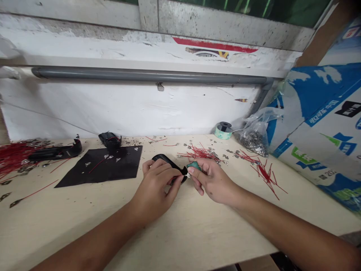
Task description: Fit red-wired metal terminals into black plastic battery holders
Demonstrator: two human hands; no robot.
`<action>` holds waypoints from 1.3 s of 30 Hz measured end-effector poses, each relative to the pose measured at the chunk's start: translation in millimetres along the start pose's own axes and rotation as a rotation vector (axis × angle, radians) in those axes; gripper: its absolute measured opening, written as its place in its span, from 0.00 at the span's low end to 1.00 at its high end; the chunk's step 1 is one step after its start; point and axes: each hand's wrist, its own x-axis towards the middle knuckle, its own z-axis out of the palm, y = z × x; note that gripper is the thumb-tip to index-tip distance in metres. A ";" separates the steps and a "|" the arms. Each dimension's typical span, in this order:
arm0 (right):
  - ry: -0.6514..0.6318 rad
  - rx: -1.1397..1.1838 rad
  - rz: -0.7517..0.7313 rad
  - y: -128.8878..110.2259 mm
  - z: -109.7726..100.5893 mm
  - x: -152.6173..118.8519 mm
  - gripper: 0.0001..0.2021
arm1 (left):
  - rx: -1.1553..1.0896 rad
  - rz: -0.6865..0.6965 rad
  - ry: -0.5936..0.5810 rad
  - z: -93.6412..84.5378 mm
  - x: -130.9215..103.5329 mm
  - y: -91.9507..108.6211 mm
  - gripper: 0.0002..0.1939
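Best to brace the black plastic housing (163, 157), clamped in the left hand's (158, 180) fingers over the tabletop (194, 233), while the right hand (211, 180), fingers closed around the green handle-like piece (194, 165), works squarely beside the small metal contact (188, 175).

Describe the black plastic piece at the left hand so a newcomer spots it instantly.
On the pale table, find the flat black sheet. Right of it, the black plastic piece is partly covered by the left hand. Unlike the two similar pieces farther left, it's being handled.
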 end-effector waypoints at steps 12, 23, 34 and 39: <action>0.060 0.231 -0.063 -3.8 12.6 1.9 0.20 | -0.499 -0.470 0.124 8.3 3.3 -1.9 0.24; 0.078 0.153 -0.078 1.8 16.3 -0.9 0.16 | -0.562 -0.428 0.105 6.0 4.4 -4.9 0.06; 0.253 -0.071 -0.073 23.1 -18.1 18.1 0.13 | -0.315 -0.622 0.233 16.2 5.0 -33.1 0.13; 0.153 -0.362 -0.109 18.8 -18.8 25.9 0.15 | -0.366 -0.732 0.271 18.9 5.6 -39.3 0.14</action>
